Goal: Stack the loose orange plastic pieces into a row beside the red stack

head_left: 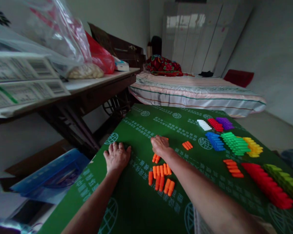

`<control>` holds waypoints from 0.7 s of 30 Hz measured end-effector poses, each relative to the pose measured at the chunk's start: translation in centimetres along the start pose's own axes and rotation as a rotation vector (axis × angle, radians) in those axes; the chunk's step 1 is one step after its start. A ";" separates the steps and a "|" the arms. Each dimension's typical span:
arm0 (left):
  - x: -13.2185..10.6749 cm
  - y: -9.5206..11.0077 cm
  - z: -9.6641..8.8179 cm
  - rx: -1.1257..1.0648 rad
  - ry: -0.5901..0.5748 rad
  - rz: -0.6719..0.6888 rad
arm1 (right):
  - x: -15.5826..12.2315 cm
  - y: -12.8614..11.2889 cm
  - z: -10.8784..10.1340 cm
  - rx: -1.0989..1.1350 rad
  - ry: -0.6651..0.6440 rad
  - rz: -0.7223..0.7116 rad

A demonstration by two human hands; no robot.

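Note:
My left hand point(117, 155) lies flat on the green board point(136, 130), palm down and fingers spread, holding nothing. Curled fingers close my right hand point(159, 145), which rests low over the board's middle. What it grips is hidden, though a bit of orange shows just beyond its knuckles. Right below it lie two small orange plastic cylinders point(156, 158). Nearer to me is a loose cluster of several orange cylinders point(160, 177), some side by side. A short orange row point(187, 145) sits right of my right hand, and another orange row point(233, 168) farther right.
Grouped by colour on the right are white point(204, 125), purple point(224, 123), blue point(215, 141), green point(235, 143), yellow point(252, 147), large red point(268, 185) and olive point(284, 180) pieces. A side table point(107, 83) with bags stands left; a bed point(197, 91) is behind.

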State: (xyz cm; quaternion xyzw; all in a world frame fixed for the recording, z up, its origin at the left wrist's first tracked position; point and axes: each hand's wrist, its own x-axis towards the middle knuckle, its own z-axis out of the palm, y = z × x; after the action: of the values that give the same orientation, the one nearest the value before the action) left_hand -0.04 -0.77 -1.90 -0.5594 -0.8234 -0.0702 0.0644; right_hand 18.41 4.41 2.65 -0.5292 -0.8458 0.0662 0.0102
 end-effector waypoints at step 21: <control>2.0 0.6 -1.7 -0.004 -0.171 -0.017 | -25.1 17.7 2.4 -0.105 0.137 0.363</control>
State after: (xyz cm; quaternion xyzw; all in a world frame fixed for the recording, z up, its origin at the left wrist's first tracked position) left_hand -0.11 0.95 0.14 -0.5562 -0.8306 -0.0242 -0.0079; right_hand 45.03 -10.67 -0.60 -0.6759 -0.7363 -0.0135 0.0278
